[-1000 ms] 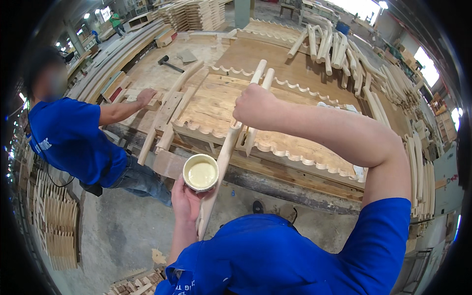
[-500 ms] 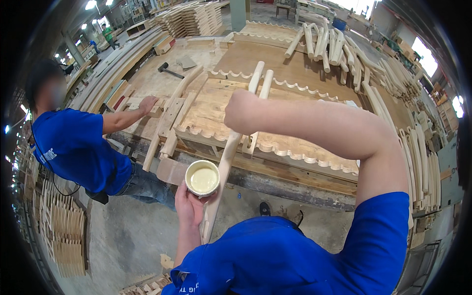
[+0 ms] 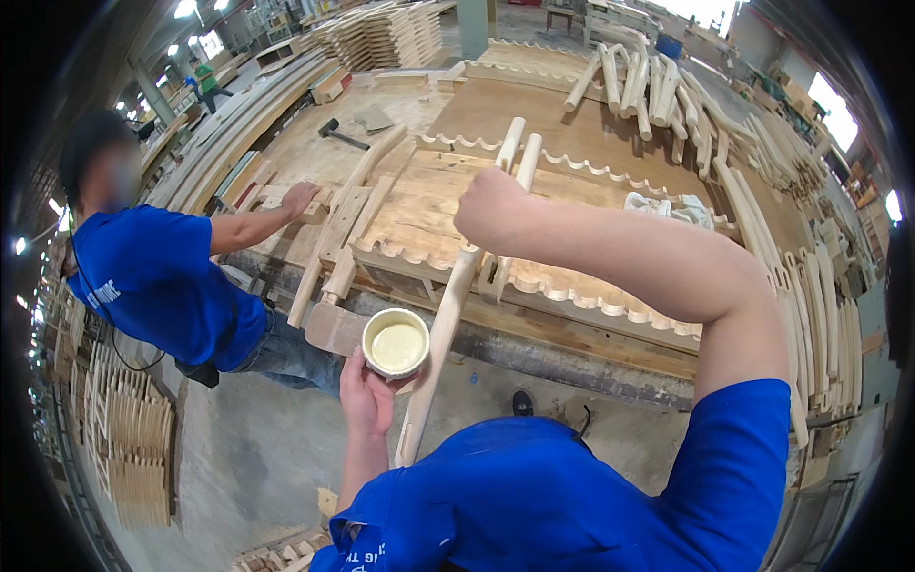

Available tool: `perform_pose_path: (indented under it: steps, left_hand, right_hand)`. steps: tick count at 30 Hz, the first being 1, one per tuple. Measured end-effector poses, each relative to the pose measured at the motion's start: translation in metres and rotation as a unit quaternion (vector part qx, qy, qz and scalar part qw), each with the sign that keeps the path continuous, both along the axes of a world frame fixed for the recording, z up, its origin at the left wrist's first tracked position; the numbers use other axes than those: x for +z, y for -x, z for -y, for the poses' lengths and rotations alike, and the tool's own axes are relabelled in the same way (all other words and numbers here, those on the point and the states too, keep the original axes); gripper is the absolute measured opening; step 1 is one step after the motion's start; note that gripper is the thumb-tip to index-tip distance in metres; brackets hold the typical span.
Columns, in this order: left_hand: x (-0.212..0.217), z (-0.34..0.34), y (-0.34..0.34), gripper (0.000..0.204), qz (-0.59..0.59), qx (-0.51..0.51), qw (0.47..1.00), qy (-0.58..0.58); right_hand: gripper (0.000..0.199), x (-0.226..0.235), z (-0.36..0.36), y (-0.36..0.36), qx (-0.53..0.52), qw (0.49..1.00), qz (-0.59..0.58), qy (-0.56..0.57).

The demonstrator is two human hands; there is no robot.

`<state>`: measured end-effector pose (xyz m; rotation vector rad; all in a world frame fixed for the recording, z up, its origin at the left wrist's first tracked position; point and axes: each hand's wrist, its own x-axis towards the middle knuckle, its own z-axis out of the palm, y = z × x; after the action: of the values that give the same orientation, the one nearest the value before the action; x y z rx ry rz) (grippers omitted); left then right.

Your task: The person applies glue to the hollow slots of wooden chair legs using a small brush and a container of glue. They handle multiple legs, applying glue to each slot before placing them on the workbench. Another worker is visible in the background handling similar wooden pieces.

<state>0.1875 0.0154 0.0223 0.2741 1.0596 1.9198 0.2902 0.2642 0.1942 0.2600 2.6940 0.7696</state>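
Observation:
My left hand [image 3: 365, 398] holds a round off-white cup [image 3: 369, 355] from below, with cream-coloured liquid [image 3: 396, 344] in it. The cup is beside a long pale wooden piece [image 3: 437, 372] that slopes from the bench toward my body. My right hand [image 3: 488, 212] is a closed fist over the upper part of that piece. Its fingers face away, so whatever it grips is hidden. Alongside lies a second pale wooden piece [image 3: 527, 167]. Both rest across a wooden rack [image 3: 419, 195] with scalloped edge strips [image 3: 600, 303].
At left, a co-worker in blue [image 3: 157, 267] has a hand [image 3: 301, 198] on wooden parts. A black-headed hammer [image 3: 343, 135] lies on the bench beyond. Curved wooden pieces [image 3: 658, 95] are heaped at the far right, near a white cloth [image 3: 672, 208]. Stacked wood [image 3: 129, 448] stands at lower left.
The whole view has shifted slightly. My right fist is a little farther right in the picture, and more of the white cloth shows past my forearm. The left hand still holds the cup.

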Motion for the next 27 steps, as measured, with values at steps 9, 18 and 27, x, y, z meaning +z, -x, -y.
perform_pose_path:
  steps: [9, 18, 27]
  left_hand:
    - [-0.014, -0.001, 0.001, 0.046, -0.024, -0.013, 1.0, -0.004]
    - [-0.011, 0.003, 0.0, 0.047, -0.01, -0.007, 1.0, 0.001]
    - [-0.009, 0.01, 0.006, 0.043, 0.035, 0.049, 0.998, 0.0]
  right_hand:
    - [0.008, 0.01, 0.006, -0.008, 0.067, 0.998, -0.015, -0.012]
    - [0.026, 0.004, -0.055, -0.055, -0.13, 0.966, -0.055, 0.219]
    - [0.03, -0.102, -0.066, -0.154, -0.264, 0.756, -0.311, 0.512]
